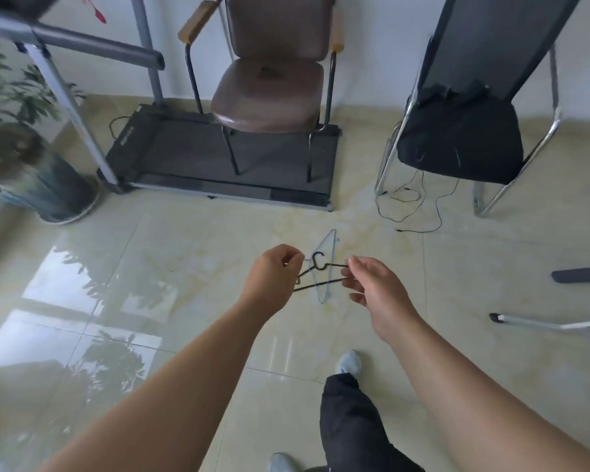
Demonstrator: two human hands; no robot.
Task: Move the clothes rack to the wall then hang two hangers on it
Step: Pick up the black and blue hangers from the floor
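A black wire hanger is stretched between my two hands above the tiled floor, hook pointing up. My left hand is closed on its left end. My right hand pinches its right end with thumb and fingertips. A pale blue wire hanger shows just behind the black one; it looks to lie on the floor, though I cannot tell for sure. A white tube with a black end cap reaches in from the right edge, possibly a foot of the clothes rack; the rest of it is out of view.
A brown armchair stands on a treadmill against the far wall. A black chair with chrome legs is at the right, with a thin black cable on the floor. A potted plant stands left. My leg and shoes are below.
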